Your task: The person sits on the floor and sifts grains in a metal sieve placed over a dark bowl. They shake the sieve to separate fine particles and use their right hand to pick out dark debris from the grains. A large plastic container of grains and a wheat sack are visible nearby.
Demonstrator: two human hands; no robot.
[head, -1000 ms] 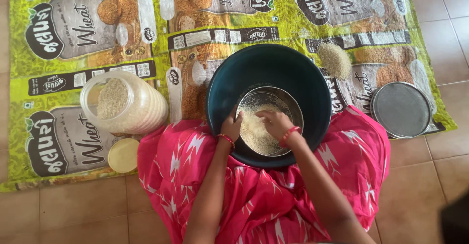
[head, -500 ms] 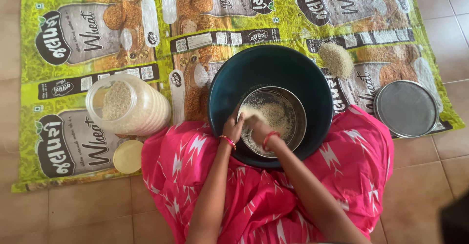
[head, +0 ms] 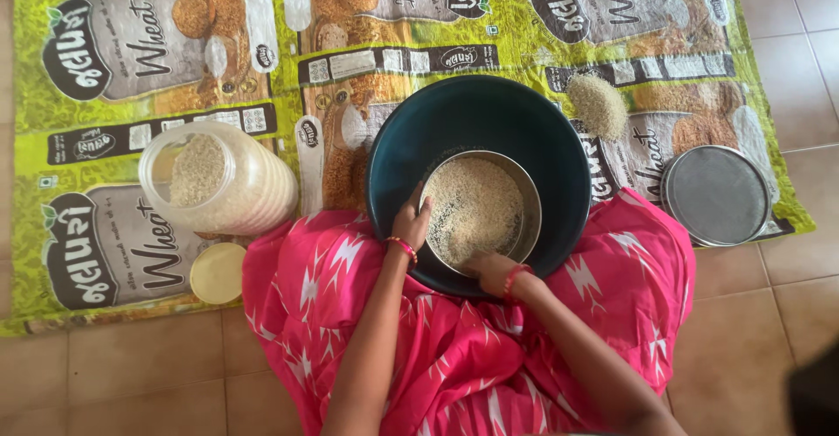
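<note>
A: Right, biggest first: printed green sack mat (head: 131,130) lies flat on the tiled floor (head: 131,384), under everything. Probably there to catch stray grain.

B: And the basin?

A: Dark teal basin (head: 489,108) sits on the mat, tight against the person's lap in pink cloth (head: 454,349). Close enough for both arms to reach in without stretching.

B: What's inside it?

A: Round steel sieve (head: 533,204), loaded with pale grain (head: 472,209). It sits low in the basin, toward the near side, so whatever falls through lands in the basin, I'd judge.

B: Hands?

A: Apart, on opposite sides of the sieve. Left hand (head: 411,222) grips the sieve's left rim. Right hand (head: 494,272) is at the near rim, fingers curled over it; looks clamped on, but the grip is partly hidden.

B: Surroundings?

A: Clear plastic jar (head: 223,183) on its side at left, open mouth, part full of grain. Its pale yellow lid (head: 218,273) lies just beside it. Second flat mesh sieve (head: 717,193) parked at right, apart from the basin. Small loose heap of grain (head: 598,106) on the mat beyond the basin's right edge.
</note>
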